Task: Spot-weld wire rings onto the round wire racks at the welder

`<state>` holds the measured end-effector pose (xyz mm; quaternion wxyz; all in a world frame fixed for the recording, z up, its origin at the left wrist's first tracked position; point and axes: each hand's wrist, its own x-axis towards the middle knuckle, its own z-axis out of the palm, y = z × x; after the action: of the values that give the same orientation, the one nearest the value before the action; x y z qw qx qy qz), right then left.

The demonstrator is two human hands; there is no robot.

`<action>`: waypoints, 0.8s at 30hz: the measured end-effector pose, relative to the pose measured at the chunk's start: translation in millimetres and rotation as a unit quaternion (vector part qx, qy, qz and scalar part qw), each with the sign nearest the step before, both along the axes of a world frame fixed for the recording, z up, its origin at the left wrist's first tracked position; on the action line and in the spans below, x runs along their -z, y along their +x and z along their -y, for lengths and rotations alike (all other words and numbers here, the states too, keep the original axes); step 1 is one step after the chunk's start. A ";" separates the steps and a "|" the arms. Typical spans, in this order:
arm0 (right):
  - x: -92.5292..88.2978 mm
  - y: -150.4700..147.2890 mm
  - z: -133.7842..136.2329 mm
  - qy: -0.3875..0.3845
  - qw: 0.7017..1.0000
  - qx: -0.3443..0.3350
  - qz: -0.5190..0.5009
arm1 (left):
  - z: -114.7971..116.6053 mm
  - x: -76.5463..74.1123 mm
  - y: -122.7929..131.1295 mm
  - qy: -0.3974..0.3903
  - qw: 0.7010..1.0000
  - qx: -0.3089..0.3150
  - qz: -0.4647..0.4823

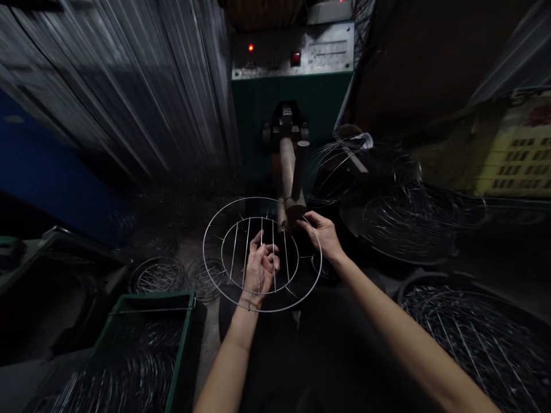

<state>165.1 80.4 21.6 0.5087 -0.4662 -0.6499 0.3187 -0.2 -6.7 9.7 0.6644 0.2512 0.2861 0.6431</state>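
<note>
A round wire rack (232,252) with an outer ring, an inner ring and several parallel bars sits level under the electrode arm (289,172) of a spot welder. My left hand (260,264) is beneath the rack, palm up, with loosely curled fingers apart behind the bars; whether it bears weight I cannot tell. At the far right of the outer ring, close beside the electrode tip, my right hand (322,232) pinches the rim. Its fingertips are partly hidden, so any small piece between them cannot be made out.
The welder's green body (293,92) carries a panel with a red light. At lower left, a green crate (189,344) holds many wire pieces. Wire rings (159,275) lie on the floor. On the right are a dark basin (430,281) of wire parts and a yellow crate (516,132).
</note>
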 end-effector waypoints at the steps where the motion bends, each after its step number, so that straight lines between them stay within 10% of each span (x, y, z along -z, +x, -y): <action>1: -0.4 0.2 -0.1 0.000 1.000 0.000 0.002 | -0.2 0.6 0.2 -0.001 1.000 0.000 0.001; 13: -4.2 0.5 -1.3 -0.031 0.999 -0.013 -0.030 | -6.6 -1.4 -9.9 -0.036 0.998 0.044 -0.035; 18: -4.7 29.8 43.6 -0.048 0.999 0.013 0.004 | -15.8 -10.4 -14.9 -0.064 0.988 0.116 -0.080; 24: 2.9 36.9 88.6 -0.088 0.995 -0.022 -0.048 | -7.3 -5.7 3.9 -0.022 0.993 0.021 -0.110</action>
<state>202.0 -8.2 18.8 0.4889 -0.4786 -0.6043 0.4082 3.7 0.6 15.4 0.6480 0.3117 0.3659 0.5909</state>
